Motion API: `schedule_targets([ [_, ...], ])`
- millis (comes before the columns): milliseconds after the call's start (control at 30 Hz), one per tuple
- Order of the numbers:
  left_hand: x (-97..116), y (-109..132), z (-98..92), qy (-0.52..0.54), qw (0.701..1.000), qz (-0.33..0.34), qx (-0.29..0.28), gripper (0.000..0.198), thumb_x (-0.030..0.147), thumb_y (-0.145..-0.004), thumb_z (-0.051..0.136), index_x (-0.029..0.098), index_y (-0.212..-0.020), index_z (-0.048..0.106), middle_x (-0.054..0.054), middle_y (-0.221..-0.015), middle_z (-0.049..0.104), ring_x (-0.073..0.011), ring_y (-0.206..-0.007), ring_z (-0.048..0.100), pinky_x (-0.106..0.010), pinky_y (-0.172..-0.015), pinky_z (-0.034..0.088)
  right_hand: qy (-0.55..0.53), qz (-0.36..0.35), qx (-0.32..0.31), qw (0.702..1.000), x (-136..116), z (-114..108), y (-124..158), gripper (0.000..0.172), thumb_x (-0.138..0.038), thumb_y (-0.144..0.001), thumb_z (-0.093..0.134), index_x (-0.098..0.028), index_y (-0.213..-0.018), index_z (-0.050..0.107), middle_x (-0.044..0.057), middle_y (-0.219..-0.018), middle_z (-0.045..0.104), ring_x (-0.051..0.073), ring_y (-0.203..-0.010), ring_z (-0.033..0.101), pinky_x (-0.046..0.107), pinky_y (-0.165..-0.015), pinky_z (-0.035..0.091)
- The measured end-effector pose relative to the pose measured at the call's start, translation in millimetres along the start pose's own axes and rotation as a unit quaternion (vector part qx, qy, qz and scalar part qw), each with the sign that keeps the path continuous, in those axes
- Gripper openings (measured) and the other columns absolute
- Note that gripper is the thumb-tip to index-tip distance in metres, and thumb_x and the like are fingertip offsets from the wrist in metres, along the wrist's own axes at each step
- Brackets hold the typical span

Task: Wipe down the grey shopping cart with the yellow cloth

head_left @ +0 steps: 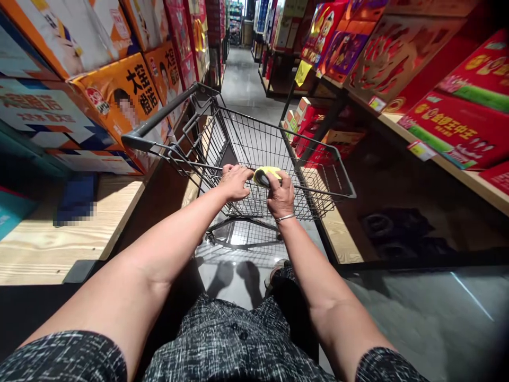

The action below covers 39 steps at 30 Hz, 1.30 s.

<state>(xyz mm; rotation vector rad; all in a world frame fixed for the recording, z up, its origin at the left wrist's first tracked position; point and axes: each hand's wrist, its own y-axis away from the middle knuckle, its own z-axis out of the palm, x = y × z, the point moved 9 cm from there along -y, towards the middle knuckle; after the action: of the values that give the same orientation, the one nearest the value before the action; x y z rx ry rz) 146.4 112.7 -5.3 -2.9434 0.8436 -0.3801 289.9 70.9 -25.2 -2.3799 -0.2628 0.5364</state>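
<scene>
A dark wire shopping cart (pixel 254 127) stands in front of me, side-on, its padded handle at the left. My left hand (pixel 237 182) is at the near top rail of the cart, fingers bent over it. In my right hand (pixel 281 196), above the basket, is a yellow and black object (pixel 262 177), gripped between thumb and fingers. The tips of my left fingers come close to this object; whether they touch it I cannot tell. A bracelet circles my right wrist. Through the wires the basket shows no goods.
Orange cartons (pixel 115 101) are stacked on a wooden shelf (pixel 99 228) at the left. Red gift boxes (pixel 457 127) fill the right shelf (pixel 449 170), with price tags along its edge. An aisle (pixel 243 71) runs ahead between shelves. Smaller boxes (pixel 304 119) sit low beyond the cart.
</scene>
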Motion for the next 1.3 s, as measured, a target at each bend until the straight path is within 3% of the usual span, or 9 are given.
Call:
schedule_targets([
  [167, 2, 3, 1.4, -0.003, 1.000, 0.004, 0.000, 0.046, 0.028, -0.081, 0.060, 0.024, -0.127, 0.061, -0.008, -0.126, 0.068, -0.0304, -0.120, 0.054, -0.049, -0.108, 0.025, 0.029, -0.005, 0.026, 0.999, 88, -40, 22, 0.058, -0.005, -0.076, 0.052, -0.025, -0.128, 0.065, 0.011, -0.133, 0.054, 0.030, -0.128, 0.053, 0.047, -0.106, 0.050],
  [300, 5, 3, 2.5, -0.005, 1.000, 0.004, 0.001, 0.046, 0.030, -0.081, 0.060, 0.025, -0.126, 0.060, -0.008, -0.125, 0.068, -0.0303, -0.119, 0.054, -0.049, -0.107, 0.025, 0.084, 0.089, 0.037, 0.992, 187, -85, 46, 0.061, -0.008, -0.068, 0.054, -0.025, -0.125, 0.065, 0.011, -0.131, 0.054, 0.030, -0.116, 0.059, 0.048, -0.098, 0.052],
  [400, 5, 3, 2.0, -0.004, 1.000, 0.001, 0.008, 0.043, 0.029, -0.081, 0.058, 0.026, -0.124, 0.061, -0.007, -0.122, 0.069, -0.0298, -0.118, 0.055, -0.050, -0.107, 0.025, 0.102, 0.155, 0.043, 0.982, 226, -105, 53, 0.062, -0.009, -0.065, 0.054, -0.026, -0.124, 0.065, 0.010, -0.130, 0.054, 0.029, -0.109, 0.060, 0.048, -0.094, 0.052],
  [567, 3, 5, -1.2, -0.001, 1.000, -0.011, 0.020, 0.039, 0.028, -0.080, 0.058, 0.025, -0.118, 0.063, -0.006, -0.120, 0.071, -0.0293, -0.116, 0.056, -0.050, -0.107, 0.026, 0.061, 0.164, 0.063, 0.983, 192, -91, 44, 0.060, -0.007, -0.066, 0.053, -0.026, -0.121, 0.066, 0.009, -0.128, 0.055, 0.029, -0.117, 0.058, 0.048, -0.100, 0.051],
  [700, 2, 4, -3.1, -0.008, 0.999, -0.032, 0.018, 0.036, 0.031, -0.079, 0.060, 0.026, -0.114, 0.063, -0.006, -0.117, 0.071, -0.0299, -0.116, 0.055, -0.051, -0.107, 0.027, -0.008, 0.067, 0.058, 0.996, 120, -59, 33, 0.061, -0.006, -0.070, 0.053, -0.027, -0.126, 0.065, 0.008, -0.130, 0.055, 0.028, -0.126, 0.055, 0.047, -0.106, 0.049],
  [800, 2, 0, -4.4, -0.019, 0.997, -0.066, 0.018, 0.028, 0.034, -0.081, 0.061, 0.027, -0.108, 0.064, -0.006, -0.112, 0.072, -0.0310, -0.116, 0.055, -0.052, -0.107, 0.029, -0.044, -0.011, 0.050, 0.998, 91, -49, 31, 0.058, -0.007, -0.074, 0.053, -0.031, -0.126, 0.065, 0.006, -0.132, 0.055, 0.026, -0.129, 0.054, 0.046, -0.107, 0.049],
  [900, 9, -3, -3.6, -0.044, 0.994, -0.098, 0.013, 0.024, 0.031, -0.085, 0.058, 0.026, -0.108, 0.065, -0.009, -0.112, 0.071, -0.0321, -0.117, 0.055, -0.054, -0.110, 0.028, -0.038, -0.031, 0.029, 0.998, 110, -57, 34, 0.056, -0.009, -0.075, 0.054, -0.033, -0.124, 0.065, 0.004, -0.132, 0.056, 0.026, -0.128, 0.056, 0.046, -0.105, 0.050],
  [1133, 72, -22, 23.2, -0.047, 0.999, 0.000, -0.024, 0.061, 0.035, -0.090, 0.056, 0.024, -0.150, 0.047, -0.013, -0.146, 0.057, -0.0332, -0.140, 0.043, -0.055, -0.119, 0.018, 0.101, 0.144, 0.033, 0.984, 237, -116, 46, 0.061, -0.008, -0.065, 0.057, -0.026, -0.122, 0.066, 0.008, -0.130, 0.056, 0.029, -0.119, 0.059, 0.049, -0.099, 0.052],
  [1300, 105, -43, 41.5, -0.022, 0.998, 0.040, -0.053, 0.061, 0.035, -0.088, 0.059, 0.023, -0.147, 0.049, -0.011, -0.143, 0.059, -0.0323, -0.135, 0.046, -0.054, -0.118, 0.020, 0.051, 0.144, 0.069, 0.986, 235, -104, 39, 0.050, -0.011, -0.072, 0.055, -0.024, -0.118, 0.065, 0.008, -0.129, 0.052, 0.025, -0.119, 0.057, 0.045, -0.102, 0.052],
])
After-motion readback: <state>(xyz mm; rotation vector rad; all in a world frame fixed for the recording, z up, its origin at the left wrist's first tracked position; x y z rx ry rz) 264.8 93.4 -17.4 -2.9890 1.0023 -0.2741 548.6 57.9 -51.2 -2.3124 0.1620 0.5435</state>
